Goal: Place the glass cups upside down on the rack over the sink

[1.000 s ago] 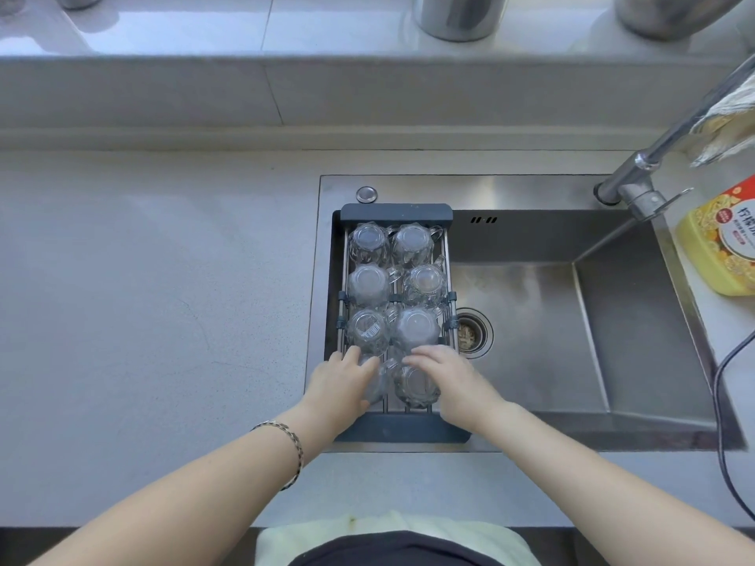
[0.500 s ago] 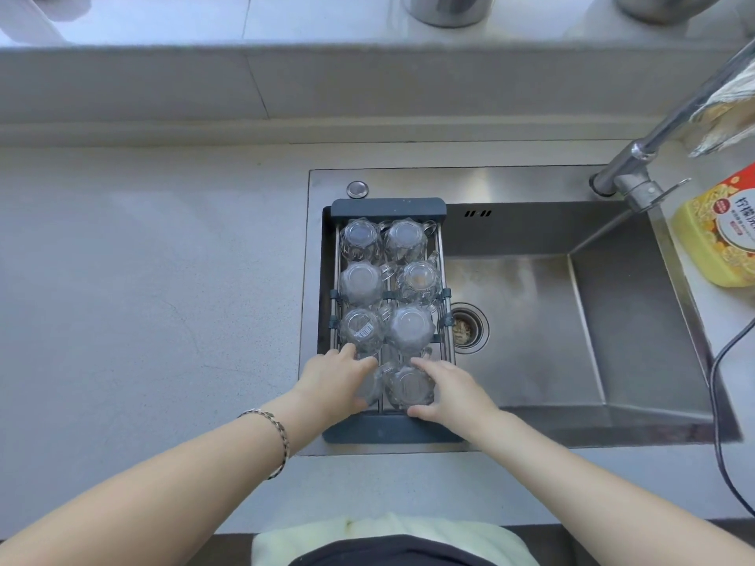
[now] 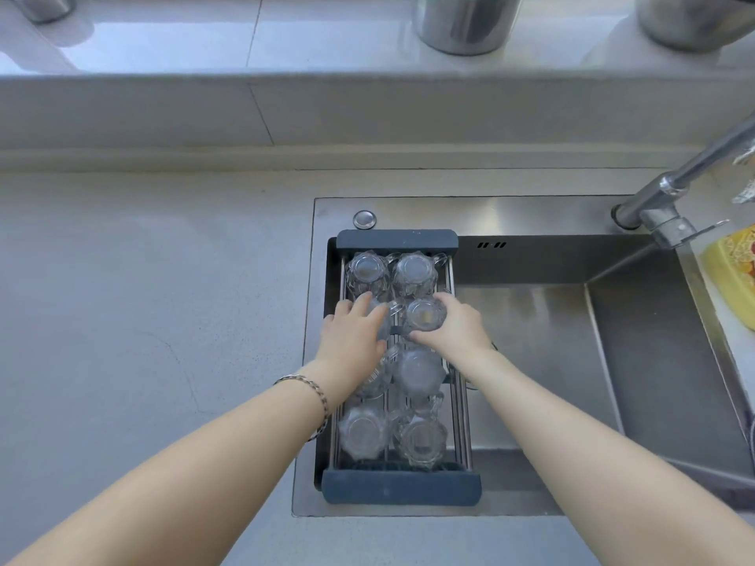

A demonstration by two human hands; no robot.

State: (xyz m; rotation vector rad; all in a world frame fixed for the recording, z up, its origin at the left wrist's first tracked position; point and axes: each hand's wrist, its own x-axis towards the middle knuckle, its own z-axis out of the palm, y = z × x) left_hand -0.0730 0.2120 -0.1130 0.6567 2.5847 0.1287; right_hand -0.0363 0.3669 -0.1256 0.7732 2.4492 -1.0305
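Note:
A wire rack with dark grey end bars [image 3: 402,487] spans the left part of the steel sink [image 3: 551,320]. Several clear glass cups stand upside down on it in two columns, such as the far-left cup [image 3: 366,270] and the near-right cup [image 3: 423,439]. My left hand [image 3: 353,337] lies over the second-row left cup, mostly hiding it. My right hand [image 3: 457,324] curls around the second-row right cup [image 3: 424,314], thumb and fingers on its sides.
A chrome tap [image 3: 670,194] angles over the sink's right side. A yellow detergent bottle [image 3: 733,271] lies at the right edge. Steel pots [image 3: 465,24] stand on the back ledge. Grey counter [image 3: 143,320] stretches left of the sink.
Both hands have left the nearest row of cups and reached farther back to the second row. The view has come closer to the rack.

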